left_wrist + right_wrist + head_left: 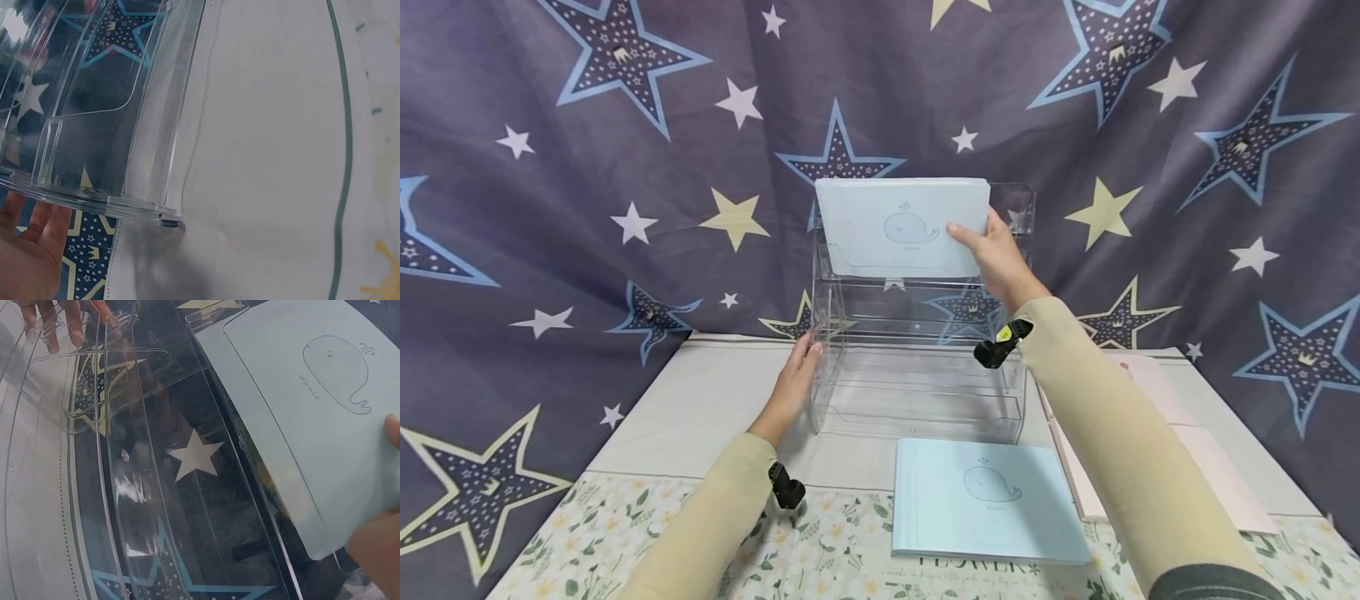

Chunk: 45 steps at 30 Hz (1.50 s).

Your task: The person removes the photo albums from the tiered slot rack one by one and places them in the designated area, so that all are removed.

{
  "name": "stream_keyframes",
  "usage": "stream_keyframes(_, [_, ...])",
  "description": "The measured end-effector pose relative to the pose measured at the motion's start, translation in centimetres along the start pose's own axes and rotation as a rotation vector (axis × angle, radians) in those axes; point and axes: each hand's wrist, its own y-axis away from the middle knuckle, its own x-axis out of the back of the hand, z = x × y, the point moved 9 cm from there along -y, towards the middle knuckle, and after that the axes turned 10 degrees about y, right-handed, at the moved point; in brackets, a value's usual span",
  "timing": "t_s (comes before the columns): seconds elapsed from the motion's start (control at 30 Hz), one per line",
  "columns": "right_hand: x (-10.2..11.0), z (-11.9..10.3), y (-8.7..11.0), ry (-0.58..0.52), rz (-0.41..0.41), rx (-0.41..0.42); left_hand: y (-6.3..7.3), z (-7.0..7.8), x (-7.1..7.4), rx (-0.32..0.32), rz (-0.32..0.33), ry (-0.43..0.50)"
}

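My right hand [1000, 254] pinches the right end of a pale blue notebook [865, 225] with a whale drawing, thumb on the front cover and fingers hidden behind. The notebook stands upright at the top tier of a clear acrylic tiered rack [917, 408]. In the right wrist view, its lower left corner sits behind the clear lip of that tier. My left hand [793, 379] touches the rack's left side panel. Seen from the left wrist, the fingers [56, 228] reach up to the panel's outer face.
Another light blue whale notebook [985, 500] lies flat in front of the rack. Pink notebooks [1217, 475] lie at the right, partly behind my right forearm. A floral cloth [842, 542] covers the table front, and a starry curtain [700, 167] hangs behind the rack.
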Motion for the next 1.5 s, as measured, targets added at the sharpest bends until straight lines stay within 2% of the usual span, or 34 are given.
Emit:
stream_keyframes(0.2, [0.5,-0.8,0.1,-0.048,0.034,0.023,0.0,0.0,-0.1,0.005,-0.007,0.005])
stream_keyframes(0.47, [1.7,-3.0,0.7,-0.129,0.081,0.093,-0.1,0.0,0.0,0.014,0.005,-0.010])
stream_keyframes(0.73, [3.0,-5.4,2.9,-0.098,0.043,0.162,-0.2,0.3,-0.2,-0.007,-0.002,-0.005])
stream_keyframes(1.03, [3.7,-5.1,5.4,-0.059,0.009,0.106,-0.1,0.2,0.1,0.013,0.009,-0.012])
stream_keyframes(1.27, [3.8,-3.9,7.8,-0.107,-0.054,0.072,-0.1,-0.2,0.1,0.027,-0.005,-0.018])
stream_keyframes(1.5, [4.5,-1.5,10.4,-0.045,-0.059,-0.093,-0.1,0.1,0.1,0.005,-0.005,-0.041])
